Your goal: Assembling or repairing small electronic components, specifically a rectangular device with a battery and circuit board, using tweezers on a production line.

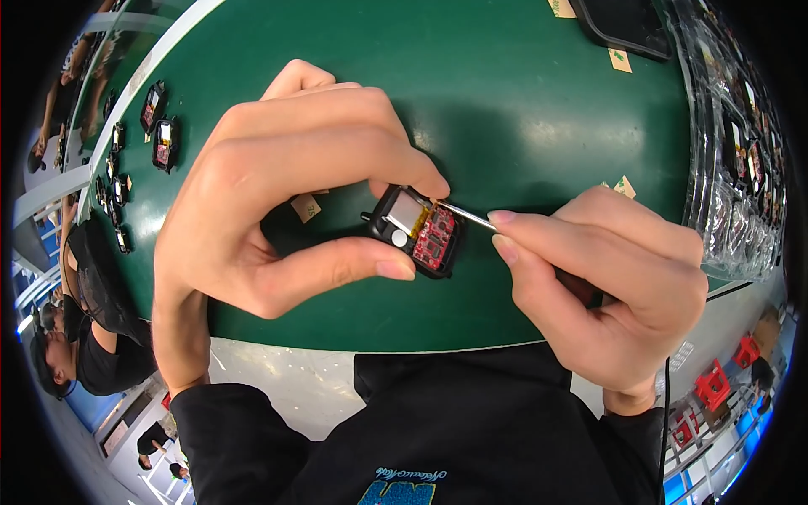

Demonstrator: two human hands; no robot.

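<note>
My left hand [278, 177] pinches a small black electronic device [434, 268] between thumb and forefinger, just above the green table. Its casing lies open toward me. Inside are a red circuit board [435, 239], a silver battery cell [405, 211] with yellow tape along its edge, and a white round part [399, 238]. My right hand [614, 278] is closed on a thin metal tool [470, 216], probably tweezers. The tool's tip meets the device's upper edge beside my left fingertip, so the exact contact point is hard to see.
Similar open devices [165, 143] stand along the green table's [505, 101] left side. Clear plastic trays [736, 168] holding more line the right edge. A dark tray-like object [627, 25] lies at the far right, and paper stickers [306, 208] are scattered about. A co-worker [93, 353] sits at left.
</note>
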